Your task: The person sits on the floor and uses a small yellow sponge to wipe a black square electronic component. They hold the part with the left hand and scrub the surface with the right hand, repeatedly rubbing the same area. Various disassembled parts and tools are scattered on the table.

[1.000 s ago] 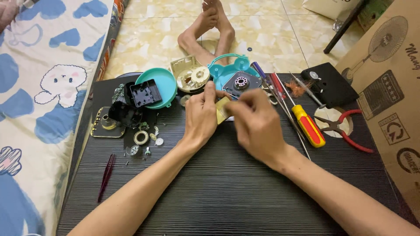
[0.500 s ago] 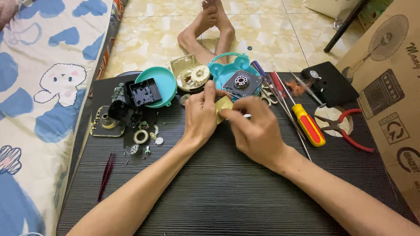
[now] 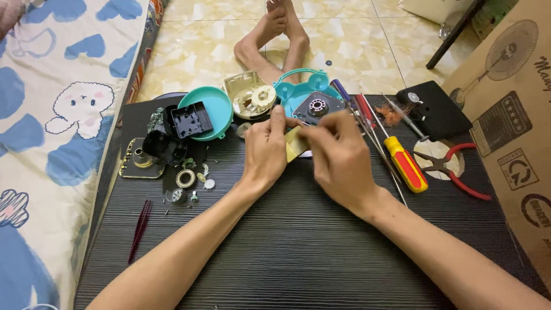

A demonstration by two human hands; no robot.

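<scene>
We pinch a small pale-yellow flat plastic piece (image 3: 295,143) between our left hand (image 3: 265,152) and right hand (image 3: 338,158), both grips closed on it, just in front of the teal round plastic casing (image 3: 298,92) on the dark bench (image 3: 298,252).

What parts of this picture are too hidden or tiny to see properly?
- Head view: the small yellow piece is mostly covered by the left hand and right hand.
- The tiny parts beside the left hand are too small to tell.
- The cardboard box is cut off by the right edge.
</scene>
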